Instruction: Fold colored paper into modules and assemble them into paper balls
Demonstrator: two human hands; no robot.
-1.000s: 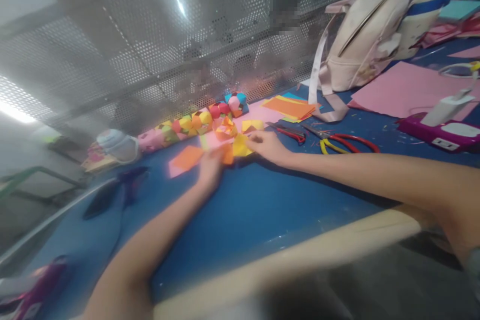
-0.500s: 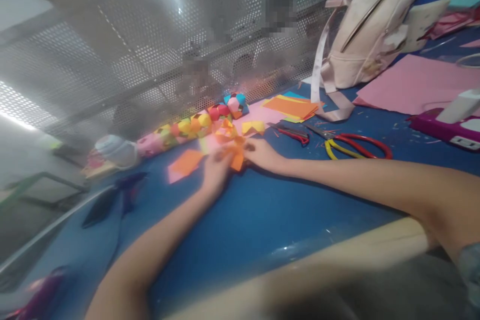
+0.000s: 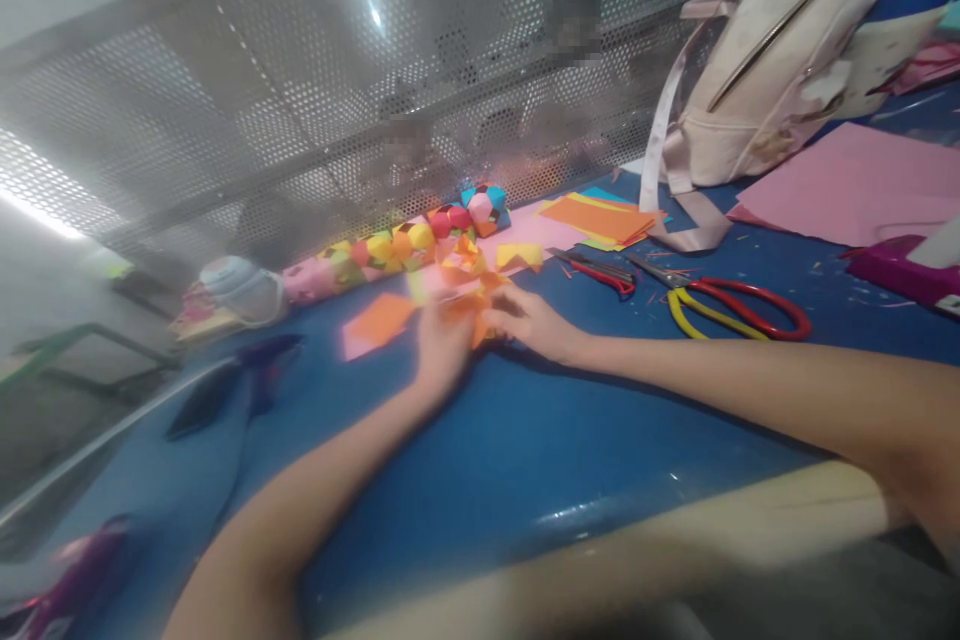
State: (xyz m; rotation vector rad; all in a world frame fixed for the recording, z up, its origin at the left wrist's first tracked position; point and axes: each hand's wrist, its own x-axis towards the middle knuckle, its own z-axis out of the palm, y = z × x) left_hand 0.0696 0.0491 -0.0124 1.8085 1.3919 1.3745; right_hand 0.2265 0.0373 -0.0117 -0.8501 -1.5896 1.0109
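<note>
Both hands meet over the blue table, closed on one piece of folded orange paper (image 3: 480, 304). My left hand (image 3: 444, 340) grips it from the left, blurred, with its fingertips partly hidden. From the right, my right hand (image 3: 529, 318) pinches the paper's edge between thumb and fingers. Just behind them lies an orange and yellow folded paper shape (image 3: 463, 260), with a yellow folded strip (image 3: 519, 257) beside it. Left of my left hand rest flat orange paper pieces (image 3: 381, 322) over pink ones.
A row of colourful folded paper balls (image 3: 412, 242) runs along the mesh panel. To the right lie red-and-yellow scissors (image 3: 739, 308), a smaller red-handled pair (image 3: 600, 272), an orange paper stack (image 3: 596, 217) and a pale backpack (image 3: 757, 90). A dark glue gun (image 3: 262, 360) is at left.
The view has shifted, so the table things sit slightly lower and further right. Both hands still hold the orange paper, my right fingers curled a little more around its edge.
</note>
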